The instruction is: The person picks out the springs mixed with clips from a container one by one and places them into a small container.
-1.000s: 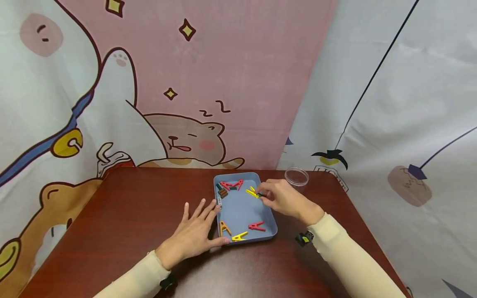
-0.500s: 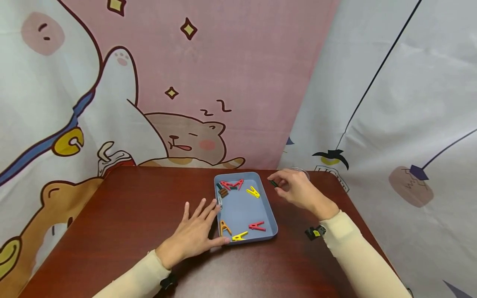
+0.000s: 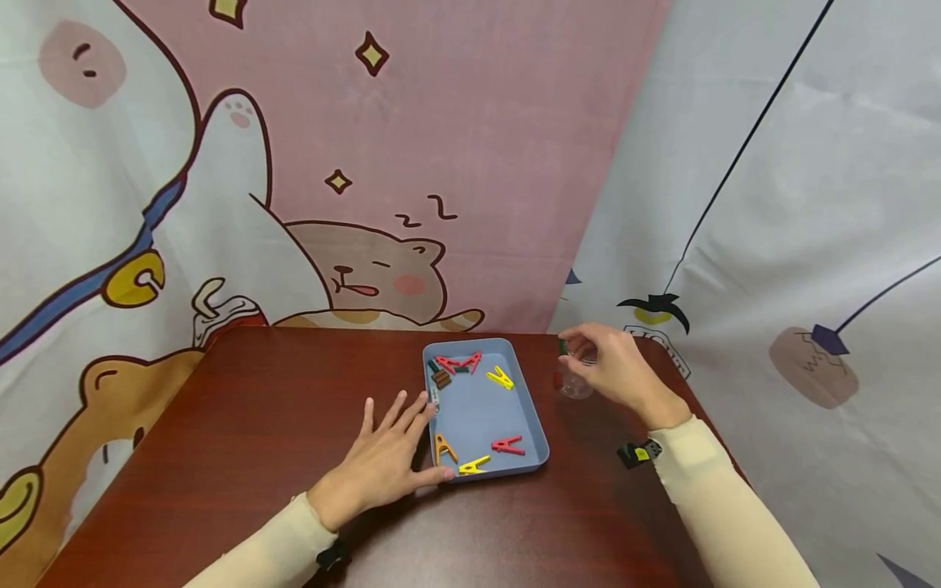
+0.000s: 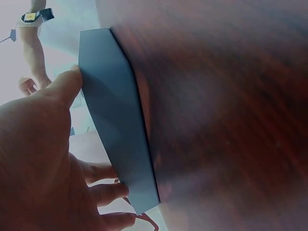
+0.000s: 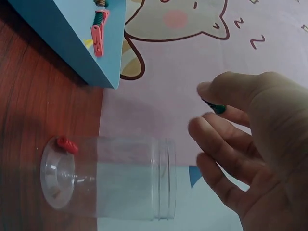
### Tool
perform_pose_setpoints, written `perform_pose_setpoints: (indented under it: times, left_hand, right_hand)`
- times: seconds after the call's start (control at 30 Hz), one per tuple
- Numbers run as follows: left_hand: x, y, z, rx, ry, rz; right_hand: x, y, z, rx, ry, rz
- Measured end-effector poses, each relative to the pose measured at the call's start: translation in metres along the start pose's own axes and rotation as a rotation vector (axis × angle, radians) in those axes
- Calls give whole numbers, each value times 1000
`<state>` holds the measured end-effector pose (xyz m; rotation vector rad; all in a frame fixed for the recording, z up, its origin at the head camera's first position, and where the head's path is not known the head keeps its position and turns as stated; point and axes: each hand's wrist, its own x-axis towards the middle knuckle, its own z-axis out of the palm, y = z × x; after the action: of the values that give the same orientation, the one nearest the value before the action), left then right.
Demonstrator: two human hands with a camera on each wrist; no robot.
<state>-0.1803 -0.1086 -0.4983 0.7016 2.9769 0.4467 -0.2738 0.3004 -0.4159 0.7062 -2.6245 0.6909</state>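
Note:
My right hand (image 3: 616, 367) is raised over the clear jar (image 5: 127, 180), pinching a small green ribbed cylinder (image 5: 215, 107) between thumb and fingertips. Inside the jar, near its bottom, lies a red ribbed cylinder (image 5: 67, 144). My left hand (image 3: 382, 465) rests spread at the left edge of the blue-grey tray (image 3: 478, 416); in the left wrist view its thumb and fingers touch the tray wall (image 4: 113, 110). The tray holds red clothespins (image 3: 507, 445), yellow clothespins (image 3: 501, 377) and an orange clothespin (image 3: 443, 449).
At the tray's far left corner lie brown pieces (image 3: 441, 379) and dark green ones beside more red clothespins (image 3: 457, 363). The dark wooden table (image 3: 309, 384) ends at a cartoon-printed cloth (image 3: 500, 204) behind, with pale cloth on the right.
My right hand has moved right, from the yellow clothespin in the tray to above the jar, carrying the green ribbed cylinder. The left hand has stayed put.

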Motion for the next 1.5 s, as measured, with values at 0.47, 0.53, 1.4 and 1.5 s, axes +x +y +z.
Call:
perform_pose_setpoints:
  times: [0.47,0.53,1.4,1.5]
  left_hand:
    - [0,-2,2,-10,3,4]
    - [0,-2,2,-11,3,4]
    - [1,0,0,-10,-8,-3]
    - [1,0,0,-11,-7,-6]
  right_hand:
    - [-7,24,-1,-76,184,133]
    - [-8,27,-1,-72,186,159]
    - [-16,41,5,-65,139,237]
    - [-15,41,5,-55,125,250]
